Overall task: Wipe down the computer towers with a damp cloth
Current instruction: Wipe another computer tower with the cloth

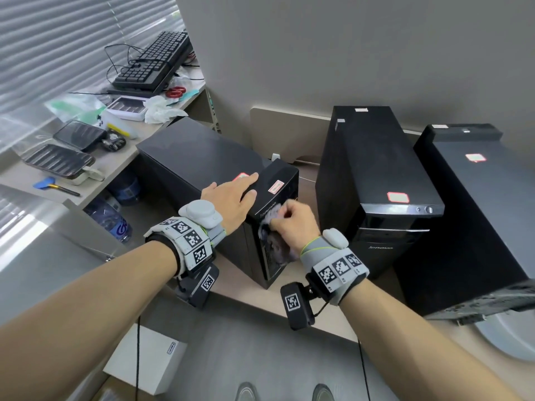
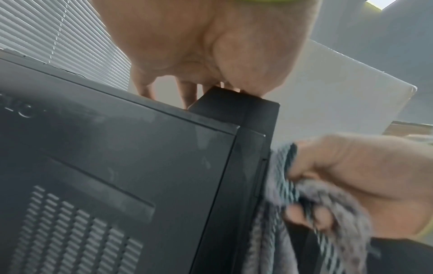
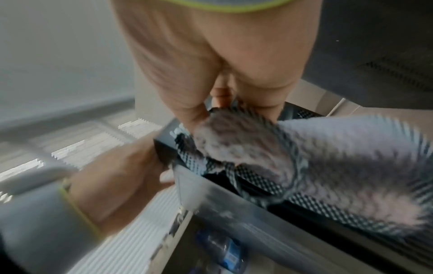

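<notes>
Three black computer towers stand on a beige desk. The left tower has my left hand lying flat on its top front edge, fingers straight. My right hand grips a grey fuzzy cloth and presses it against this tower's glossy front panel, just below the top. From the left wrist view I see the tower's vented side panel, the cloth and the right hand. The right wrist view is blurred, showing the cloth on the tower's front. The middle tower and right tower stand untouched.
A shelf at left holds keyboards, phones, scissors, rags and small tools. Water bottles stand under it. A white box lies on the floor, and a grey round base sits at lower right.
</notes>
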`<move>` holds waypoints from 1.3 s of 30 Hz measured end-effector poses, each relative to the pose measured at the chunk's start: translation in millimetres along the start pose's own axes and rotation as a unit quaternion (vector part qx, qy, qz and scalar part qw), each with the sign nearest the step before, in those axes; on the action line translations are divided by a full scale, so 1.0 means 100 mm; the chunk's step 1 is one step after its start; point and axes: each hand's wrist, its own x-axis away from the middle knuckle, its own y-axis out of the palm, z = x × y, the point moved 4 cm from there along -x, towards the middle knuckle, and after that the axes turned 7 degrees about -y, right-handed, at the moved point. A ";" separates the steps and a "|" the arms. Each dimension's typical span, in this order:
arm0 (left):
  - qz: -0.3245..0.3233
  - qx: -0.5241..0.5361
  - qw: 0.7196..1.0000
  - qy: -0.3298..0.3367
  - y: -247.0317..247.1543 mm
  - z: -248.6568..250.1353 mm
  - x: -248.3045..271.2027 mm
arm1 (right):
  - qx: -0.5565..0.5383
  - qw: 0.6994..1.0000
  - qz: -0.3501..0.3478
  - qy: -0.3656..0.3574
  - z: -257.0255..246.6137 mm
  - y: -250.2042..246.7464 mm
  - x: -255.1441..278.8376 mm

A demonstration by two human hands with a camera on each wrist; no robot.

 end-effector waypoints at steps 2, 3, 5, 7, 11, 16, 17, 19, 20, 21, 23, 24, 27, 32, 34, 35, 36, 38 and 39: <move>-0.008 0.001 1.000 -0.002 0.01 0.01 0.01 | 0.041 0.999 -0.036 0.005 0.02 0.04 0.05; -0.006 0.001 1.000 -0.003 0.01 0.02 0.01 | 0.042 0.998 -0.037 -0.002 0.00 0.03 0.04; -0.006 0.001 1.000 -0.007 0.02 0.02 0.00 | 0.020 0.999 -0.022 -0.023 -0.07 0.01 0.01; -0.013 0.001 1.000 -0.010 0.01 0.02 0.00 | 0.020 0.999 -0.026 -0.022 -0.06 0.03 0.05; -0.019 -0.002 1.000 -0.014 0.01 0.04 -0.01 | 0.051 0.997 -0.054 -0.021 -0.03 0.09 0.09; -0.012 0.000 1.000 -0.017 0.02 0.03 0.01 | 0.028 0.998 -0.054 -0.006 -0.01 0.12 0.09; -0.017 0.003 1.000 -0.014 0.02 0.04 0.02 | 0.039 0.997 -0.055 0.023 0.09 0.11 0.09; -0.017 0.010 1.000 -0.014 0.03 0.04 0.03 | 0.039 0.997 -0.037 0.061 0.21 0.06 0.06; -0.014 0.012 1.000 -0.013 0.03 0.04 0.02 | 0.023 0.998 -0.017 0.058 0.21 0.02 0.03; -0.013 0.012 1.000 -0.012 0.03 0.04 0.01 | 0.003 0.999 0.003 0.042 0.18 -0.01 0.00; -0.010 0.013 1.000 -0.008 0.04 0.04 0.01 | -0.024 0.999 0.023 0.006 0.11 -0.04 -0.02; -0.007 0.013 1.000 -0.006 0.04 0.04 0.01 | -0.021 1.000 0.019 0.003 0.11 -0.02 -0.02; -0.007 0.018 1.000 -0.006 0.04 0.05 0.02 | 0.051 0.995 -0.030 0.081 0.38 0.09 0.00; 0.000 0.019 1.000 -0.006 0.04 0.05 0.03 | 0.086 0.983 -0.067 0.149 0.63 0.15 -0.01; 0.003 0.019 1.000 -0.005 0.06 0.05 0.03 | 0.085 0.979 -0.072 0.171 0.70 0.17 0.02; 0.005 0.020 1.000 -0.006 0.05 0.05 0.03 | 0.090 0.976 -0.076 0.182 0.73 0.19 0.03; 0.001 0.019 1.000 -0.007 0.06 0.05 0.04 | 0.090 0.974 -0.079 0.194 0.76 0.20 0.06; 0.002 0.019 1.000 -0.009 0.05 0.05 0.03 | 0.066 0.978 -0.068 0.186 0.73 0.20 0.05; 0.000 0.018 1.000 -0.010 0.05 0.05 0.03 | 0.036 0.983 -0.059 0.170 0.69 0.19 0.05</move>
